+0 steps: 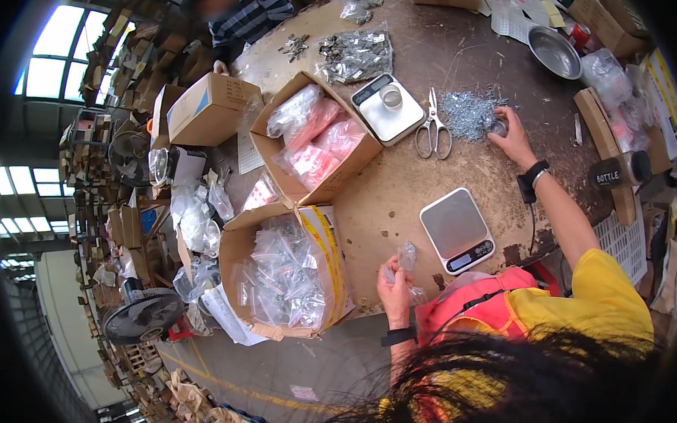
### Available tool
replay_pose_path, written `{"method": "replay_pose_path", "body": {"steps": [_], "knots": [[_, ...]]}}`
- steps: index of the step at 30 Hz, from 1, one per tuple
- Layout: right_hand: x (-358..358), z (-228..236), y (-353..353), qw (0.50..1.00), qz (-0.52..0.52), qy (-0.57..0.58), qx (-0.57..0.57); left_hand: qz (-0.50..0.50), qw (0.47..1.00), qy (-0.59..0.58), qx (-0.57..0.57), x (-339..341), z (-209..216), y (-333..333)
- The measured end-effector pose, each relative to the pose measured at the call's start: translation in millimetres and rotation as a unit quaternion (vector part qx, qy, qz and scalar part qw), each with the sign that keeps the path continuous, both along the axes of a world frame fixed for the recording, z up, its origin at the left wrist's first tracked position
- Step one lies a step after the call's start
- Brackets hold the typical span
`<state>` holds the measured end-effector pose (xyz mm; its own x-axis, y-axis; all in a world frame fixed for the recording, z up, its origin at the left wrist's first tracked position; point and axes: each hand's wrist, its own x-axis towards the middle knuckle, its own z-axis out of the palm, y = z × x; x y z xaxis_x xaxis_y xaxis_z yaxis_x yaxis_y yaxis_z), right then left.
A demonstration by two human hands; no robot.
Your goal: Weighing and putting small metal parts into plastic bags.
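My right hand (515,140) is closed round a small round cup (497,128) at the right edge of a heap of small silvery metal pieces (469,114), which look like screws. Near the front edge of the table, my left hand (395,290) pinches a small transparent plastic bag (407,256). Between the hands lies a digital scale (454,224) with a bare grey plate. Beside the heap are metal scissors (432,130), blades pointing away from me. A second, white scale (391,120) carries another small round cup (391,97).
Left of my left hand, an open carton (329,268) holds several small transparent bags. Behind it, another carton (344,166) contains pink-and-clear packets. A metal bowl (555,52) stands far right, a dark bottle (620,170) at the right edge. Another person (253,17) is across the table.
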<state>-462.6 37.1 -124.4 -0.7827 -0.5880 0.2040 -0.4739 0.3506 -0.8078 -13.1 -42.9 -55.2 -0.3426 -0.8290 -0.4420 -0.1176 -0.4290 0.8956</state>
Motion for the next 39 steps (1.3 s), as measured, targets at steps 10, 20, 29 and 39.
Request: {"method": "replay_pose_path", "body": {"steps": [10,20,29,39], "knots": [[115.5,59.1,26.3,0.979,0.197,-0.036,0.032,-0.012,0.991,-0.119,-0.066,12.6,-4.4,0.2],[183.0,82.8,10.9,0.902,0.413,0.108,0.063,-0.024,0.998,0.013,-0.05,14.8,-5.4,3.2],[254.4,77.2,-28.6,0.816,0.567,0.112,0.024,-0.081,0.99,-0.003,-0.113,18.2,-10.3,6.0],[259.9,81.2,-24.2,0.882,0.46,-0.095,0.04,0.005,0.996,0.003,-0.087,27.2,-39.5,16.3]]}}
